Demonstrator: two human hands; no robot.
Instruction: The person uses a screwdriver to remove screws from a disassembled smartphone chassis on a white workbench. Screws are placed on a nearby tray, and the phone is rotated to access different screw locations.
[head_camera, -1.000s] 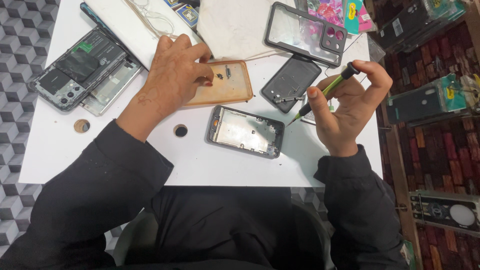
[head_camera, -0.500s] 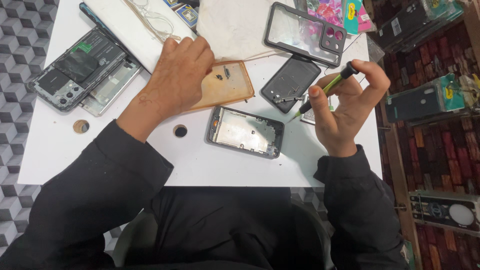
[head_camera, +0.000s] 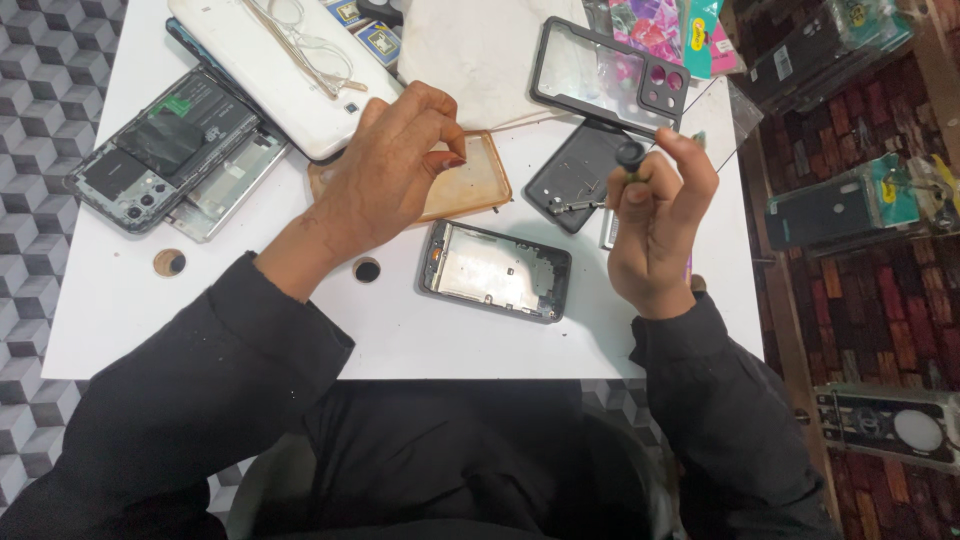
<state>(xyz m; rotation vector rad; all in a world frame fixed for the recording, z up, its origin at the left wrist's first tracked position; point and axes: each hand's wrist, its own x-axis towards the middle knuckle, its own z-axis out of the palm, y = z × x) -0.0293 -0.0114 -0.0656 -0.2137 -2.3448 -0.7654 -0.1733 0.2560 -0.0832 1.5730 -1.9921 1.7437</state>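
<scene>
On the white table (head_camera: 120, 330), left hand (head_camera: 385, 180) pinches something tiny (unseen); right hand (head_camera: 655, 225) grips a screwdriver (head_camera: 631, 160) at two o'clock of the phone frame (head_camera: 495, 270). A loosened pinch could likely drop the part.

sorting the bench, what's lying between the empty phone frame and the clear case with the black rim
In the head view, a dark grey phone back cover lies on the white table between the metal phone frame and the black-rimmed clear case.

the screwdriver (head_camera: 630, 160) shaft hides behind the right hand (head_camera: 655, 230); its tip stays unseen.
</scene>
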